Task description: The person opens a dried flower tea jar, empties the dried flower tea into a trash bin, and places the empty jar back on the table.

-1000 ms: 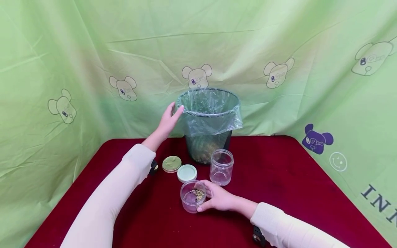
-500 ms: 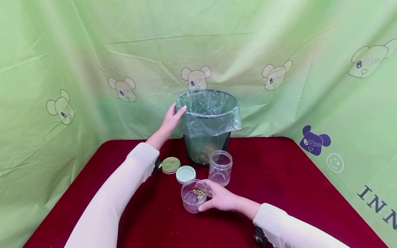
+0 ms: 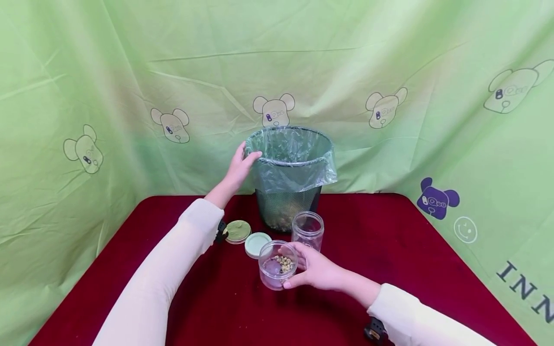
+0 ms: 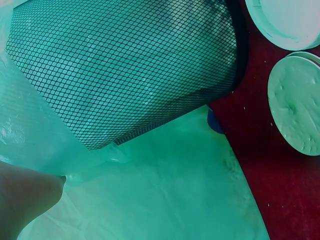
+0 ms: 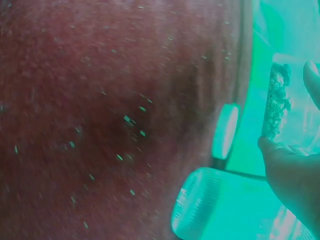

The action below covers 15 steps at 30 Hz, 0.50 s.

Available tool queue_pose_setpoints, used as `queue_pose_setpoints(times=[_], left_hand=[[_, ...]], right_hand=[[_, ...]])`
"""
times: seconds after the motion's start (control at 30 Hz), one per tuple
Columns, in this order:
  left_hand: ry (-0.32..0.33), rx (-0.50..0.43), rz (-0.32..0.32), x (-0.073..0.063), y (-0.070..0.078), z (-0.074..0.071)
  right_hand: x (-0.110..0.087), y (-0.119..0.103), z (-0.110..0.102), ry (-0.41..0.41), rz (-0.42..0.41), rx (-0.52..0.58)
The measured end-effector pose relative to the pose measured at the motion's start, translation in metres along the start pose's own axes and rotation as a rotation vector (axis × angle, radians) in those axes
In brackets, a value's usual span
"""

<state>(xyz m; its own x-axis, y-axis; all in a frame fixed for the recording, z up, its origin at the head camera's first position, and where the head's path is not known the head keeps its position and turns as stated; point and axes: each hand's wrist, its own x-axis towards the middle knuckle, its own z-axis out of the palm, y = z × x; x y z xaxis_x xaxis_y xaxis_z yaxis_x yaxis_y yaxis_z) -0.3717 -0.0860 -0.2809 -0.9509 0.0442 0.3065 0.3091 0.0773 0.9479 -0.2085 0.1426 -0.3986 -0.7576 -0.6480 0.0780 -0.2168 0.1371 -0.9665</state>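
Note:
My left hand (image 3: 238,167) holds the left side of the rim of a mesh waste bin (image 3: 287,204), thumb toward the inside. A clear bag (image 3: 290,179) lines the bin and folds over its rim. My right hand (image 3: 320,270) grips a low clear jar (image 3: 269,279) from its right side, above the table and slightly tilted. Small yellowish dried pieces (image 3: 284,264), perhaps flower buds, lie at the jar's right side. The right wrist view shows my thumb and a finger around this jar (image 5: 297,110), with the dark pieces along one wall.
A taller clear jar (image 3: 308,226), lidless, stands before the bin, partly behind my right hand. Two pale green lids, one farther left (image 3: 238,231) and one nearer (image 3: 257,244), lie on the red cloth (image 3: 372,250). Small crumbs dot the cloth. A green printed curtain (image 3: 207,96) surrounds the table.
The low jar has risen off the cloth in my right hand and shifted slightly right, tilting a little. My left hand has settled closer onto the bin's rim.

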Motion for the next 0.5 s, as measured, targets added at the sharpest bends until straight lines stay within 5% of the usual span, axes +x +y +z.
queue_pose_setpoints(times=[0.5], left_hand=[[-0.018,-0.106,0.068,0.004,-0.001,0.005]], right_hand=[[-0.024,-0.057,-0.051,0.114,-0.072,-0.126]])
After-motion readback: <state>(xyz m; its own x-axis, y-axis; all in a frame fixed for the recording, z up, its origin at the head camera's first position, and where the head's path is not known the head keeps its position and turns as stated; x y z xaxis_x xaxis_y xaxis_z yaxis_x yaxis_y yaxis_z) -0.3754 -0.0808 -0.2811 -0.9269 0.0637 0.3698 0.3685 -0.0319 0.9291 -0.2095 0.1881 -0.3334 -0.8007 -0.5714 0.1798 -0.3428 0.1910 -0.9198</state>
